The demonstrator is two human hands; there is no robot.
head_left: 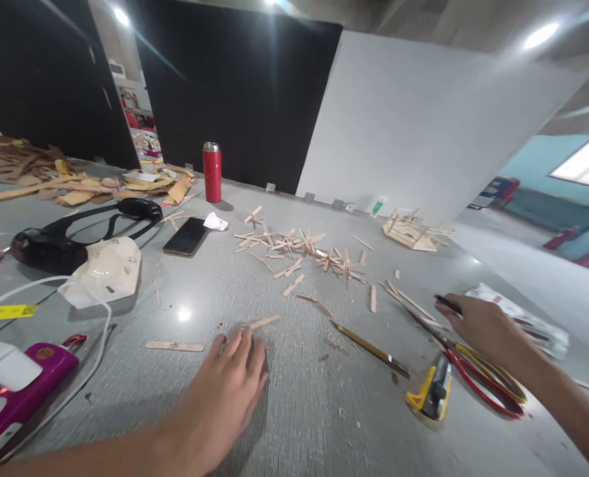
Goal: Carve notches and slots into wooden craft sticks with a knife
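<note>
My left hand [229, 384] lies palm down on the grey table, fingers outstretched. Its fingertips meet the near end of a wooden craft stick [266, 322]; whether they press on it I cannot tell. Another craft stick [175, 346] lies just left of them. At the right, my right hand [473, 324] pinches a short black pen-like object [447, 304], most of it hidden in the fingers. Beneath that hand and forearm are scissors [487, 387] with red and yellow handles. A yellow utility knife [432, 391] and a pencil [368, 346] lie between my hands.
Broken craft sticks [299, 242] are heaped mid-table, with a small stick structure [411, 232] behind right. A red bottle [213, 172], phone [186, 236], black headset [50, 248] and purple power strip [26, 391] with a white cable stand leftward. A white packet [547, 331] lies far right.
</note>
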